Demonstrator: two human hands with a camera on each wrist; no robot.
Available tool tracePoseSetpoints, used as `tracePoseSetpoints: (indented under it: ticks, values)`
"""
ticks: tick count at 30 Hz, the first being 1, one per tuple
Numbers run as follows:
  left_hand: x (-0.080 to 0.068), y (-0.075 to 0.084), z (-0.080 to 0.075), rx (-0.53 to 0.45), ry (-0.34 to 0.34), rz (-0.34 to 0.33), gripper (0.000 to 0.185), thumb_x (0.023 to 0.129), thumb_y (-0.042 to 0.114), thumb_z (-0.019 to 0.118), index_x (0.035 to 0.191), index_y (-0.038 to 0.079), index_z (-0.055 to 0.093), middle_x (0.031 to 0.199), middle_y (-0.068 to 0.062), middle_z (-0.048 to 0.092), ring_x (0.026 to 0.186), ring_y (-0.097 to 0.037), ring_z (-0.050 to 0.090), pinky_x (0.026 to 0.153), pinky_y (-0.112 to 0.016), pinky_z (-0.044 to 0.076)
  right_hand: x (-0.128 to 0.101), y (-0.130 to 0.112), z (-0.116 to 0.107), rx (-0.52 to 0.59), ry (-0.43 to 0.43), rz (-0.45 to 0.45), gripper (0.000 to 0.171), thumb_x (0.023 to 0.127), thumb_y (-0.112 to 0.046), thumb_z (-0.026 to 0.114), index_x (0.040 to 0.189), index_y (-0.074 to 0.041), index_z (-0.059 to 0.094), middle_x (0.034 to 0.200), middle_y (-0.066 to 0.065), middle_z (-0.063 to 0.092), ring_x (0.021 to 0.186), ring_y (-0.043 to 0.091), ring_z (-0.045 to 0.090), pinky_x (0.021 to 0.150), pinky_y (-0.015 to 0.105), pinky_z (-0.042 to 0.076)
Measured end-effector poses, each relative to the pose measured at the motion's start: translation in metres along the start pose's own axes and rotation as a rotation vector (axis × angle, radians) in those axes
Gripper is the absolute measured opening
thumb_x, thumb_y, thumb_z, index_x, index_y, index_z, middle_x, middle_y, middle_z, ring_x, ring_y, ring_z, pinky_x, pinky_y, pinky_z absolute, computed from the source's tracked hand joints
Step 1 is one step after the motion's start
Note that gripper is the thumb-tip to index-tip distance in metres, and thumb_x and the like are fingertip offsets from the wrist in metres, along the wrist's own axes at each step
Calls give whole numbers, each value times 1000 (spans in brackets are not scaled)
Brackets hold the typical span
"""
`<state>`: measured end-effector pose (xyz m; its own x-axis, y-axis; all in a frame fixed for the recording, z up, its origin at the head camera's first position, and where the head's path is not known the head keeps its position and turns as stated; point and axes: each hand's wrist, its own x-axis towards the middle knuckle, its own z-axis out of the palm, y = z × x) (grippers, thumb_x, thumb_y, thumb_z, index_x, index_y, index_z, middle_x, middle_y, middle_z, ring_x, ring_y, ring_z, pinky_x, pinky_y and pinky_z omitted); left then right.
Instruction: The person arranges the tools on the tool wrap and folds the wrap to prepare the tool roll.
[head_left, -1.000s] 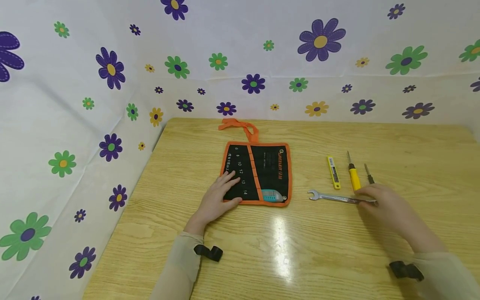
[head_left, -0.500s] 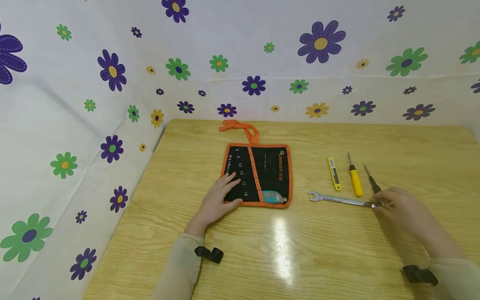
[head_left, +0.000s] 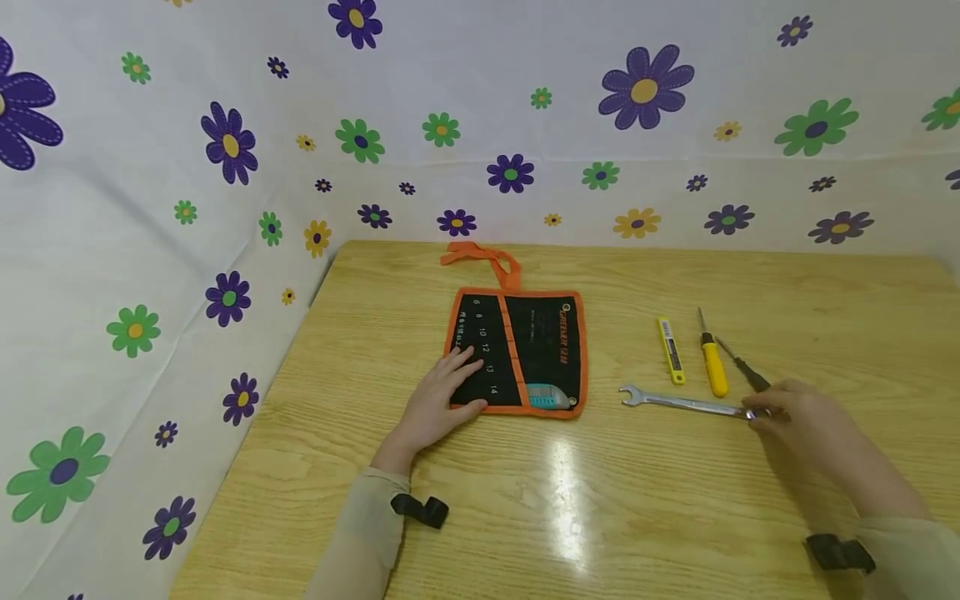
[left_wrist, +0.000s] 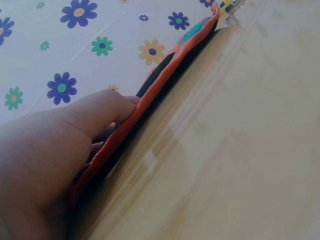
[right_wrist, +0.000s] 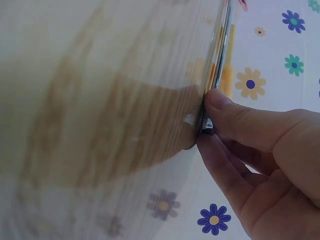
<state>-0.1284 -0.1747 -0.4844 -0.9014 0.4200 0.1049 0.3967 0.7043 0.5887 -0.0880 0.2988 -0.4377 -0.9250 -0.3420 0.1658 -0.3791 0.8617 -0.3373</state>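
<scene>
Flowered white sheeting stood behind and beside the pale wooden bench (head_left: pixel 615 517), on which a silver wrench (head_left: pixel 678 402) lay flat, right of centre, its open end toward the middle. At its near end the right hand (head_left: pixel 798 417) pinched the shank between thumb and curled fingers (right_wrist: pixel 225 107), a closed grip on the metal. Just beyond the wrench lay a yellow utility knife (head_left: pixel 671 349), a yellow-handled screwdriver (head_left: pixel 711 360) and a dark-handled screwdriver (head_left: pixel 738 368), side by side. Well to the left, an orange-edged black tool pouch (head_left: pixel 517 350) lay unrolled, a teal tool (head_left: pixel 546 396) at its near edge. The left hand (head_left: pixel 438 404) rested on the pouch's left corner, fingers straight, gripping nothing
</scene>
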Motion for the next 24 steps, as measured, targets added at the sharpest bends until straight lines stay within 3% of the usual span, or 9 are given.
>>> tracePoseSetpoints:
  ticks: [6, 11, 24]
  values:
    - [0, 0, 0, 7, -3, 8, 62, 85, 48, 57, 138, 19, 41, 148, 0, 27, 138, -19, 14, 110, -45, 15, 1, -4, -3, 1, -98, 83, 16, 71, -5, 72, 86, -6, 69, 80, 6, 58, 67, 17, 53, 55, 32, 44]
    - [0, 1, 0, 0, -6, -9, 62, 85, 49, 57, 138, 21, 41, 148, 2, 26, 138, -17, 14, 110, -45, 15, 2, -5, -3, 23, -114, 101, 14, 72, -3, 71, 85, -4, 65, 79, 7, 57, 68, 19, 53, 56, 35, 45]
    - [0, 1, 0, -12, 1, -10, 62, 85, 48, 57, 137, 20, 42, 148, 1, 27, 138, -17, 14, 110, -45, 15, 0, -2, -2, 17, -97, 23, 17, 68, -1, 73, 79, -10, 63, 78, 3, 55, 68, 15, 50, 56, 30, 43]
